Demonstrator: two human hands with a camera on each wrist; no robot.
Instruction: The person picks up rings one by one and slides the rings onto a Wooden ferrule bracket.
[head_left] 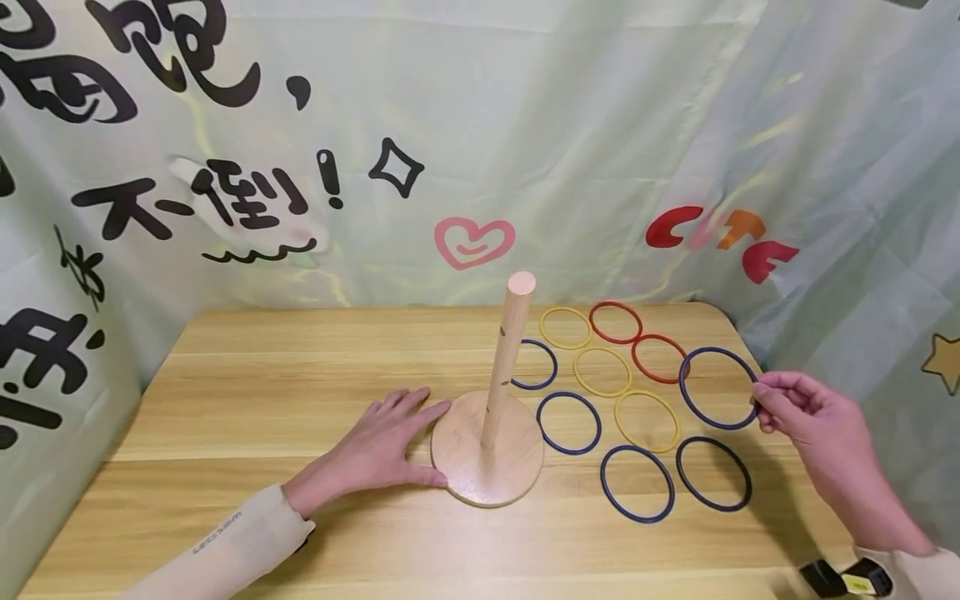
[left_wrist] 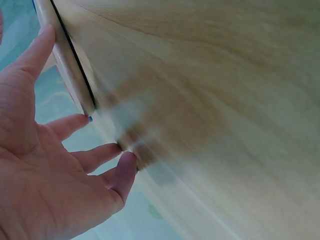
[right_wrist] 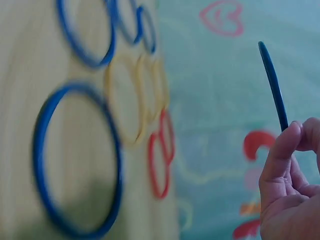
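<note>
A wooden post [head_left: 508, 358] stands upright on a round wooden base [head_left: 465, 479]. My left hand [head_left: 386, 446] lies at the base's left side, fingers spread and fairly straight. In the left wrist view its thumb and forefinger touch the rim of the base [left_wrist: 75, 70], and the other fingertips are at the tabletop. To the right, my right hand [head_left: 821, 429] pinches a blue ring [head_left: 712, 349] by its edge between thumb and fingers. That ring is raised and tilted above the table, and the right wrist view shows it nearly edge-on.
Flat on the table right of the post lie several blue rings [head_left: 602, 475], three yellow rings [head_left: 541, 325] and two red rings [head_left: 613, 303]. One blue ring [head_left: 557, 367] is partly behind the post. A printed curtain [head_left: 585, 150] hangs behind the wooden table [head_left: 285, 367] and along its sides.
</note>
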